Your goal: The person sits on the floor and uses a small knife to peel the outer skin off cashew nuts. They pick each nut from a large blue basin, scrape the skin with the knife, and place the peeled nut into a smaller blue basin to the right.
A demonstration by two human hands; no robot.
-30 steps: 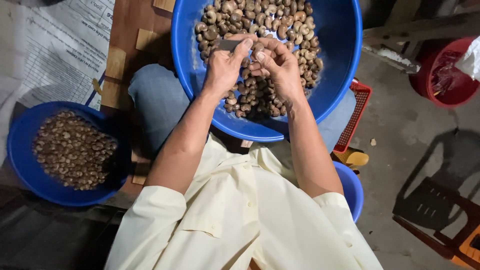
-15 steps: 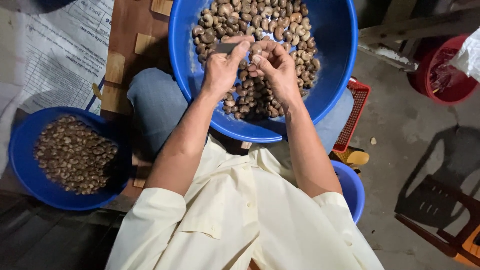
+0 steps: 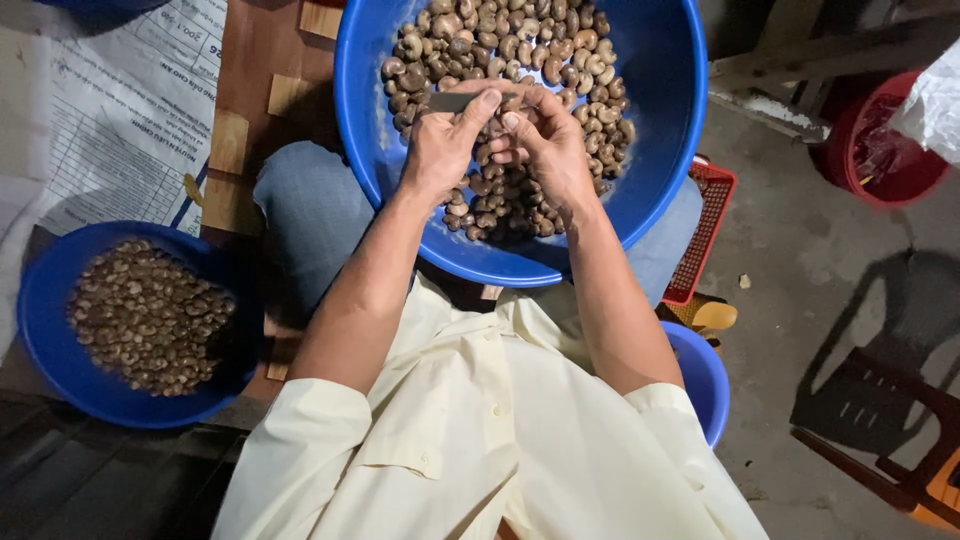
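Blue basin (image 3: 670, 120) on lap, heaped brown nuts (image 3: 520, 40), left hand (image 3: 440, 150) pinching small blade (image 3: 455, 101), right hand (image 3: 545, 145) closed on a nut, smaller blue bowl (image 3: 40, 330) of kernels well left, bare concrete floor (image 3: 800, 260) right.

A grey concrete floor (image 3: 800, 300) bears hard shadows beside a dark wooden stool (image 3: 900, 440).

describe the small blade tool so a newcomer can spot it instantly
Start at the big blue basin of brown curved nuts on the person's lap. Above it the left hand pinches a thin grey metal blade, tip meeting the right hand. It is the only flat, straight, metallic thing there.
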